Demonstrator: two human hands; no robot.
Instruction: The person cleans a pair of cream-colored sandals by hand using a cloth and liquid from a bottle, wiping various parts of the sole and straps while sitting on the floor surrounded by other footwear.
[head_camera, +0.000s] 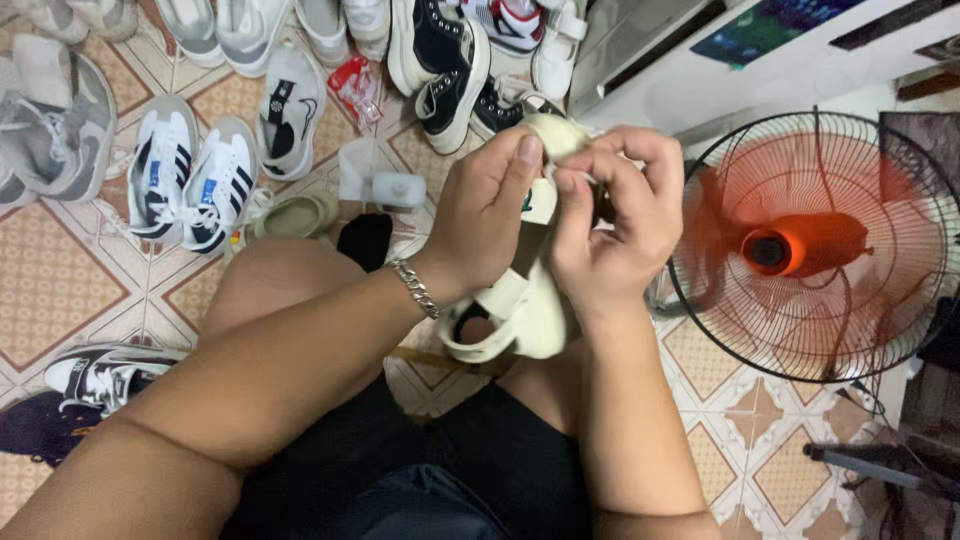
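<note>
A cream-coloured shoe (520, 300) is being held in the air above the person's lap, gripped by both hands. Its long axis is running nearly upright, one end at the fingertips and the other end hanging down toward the knees. The left hand (485, 215) is being closed around the shoe's left side, thumb pressed at the top. The right hand (610, 220) is being curled around the right side, fingers pinching the upper end. Both hands are equally near. Many sneakers (190, 175) are being kept on the tiled floor (60, 280) beyond, and an orange fan (810, 245) is standing to the right.
</note>
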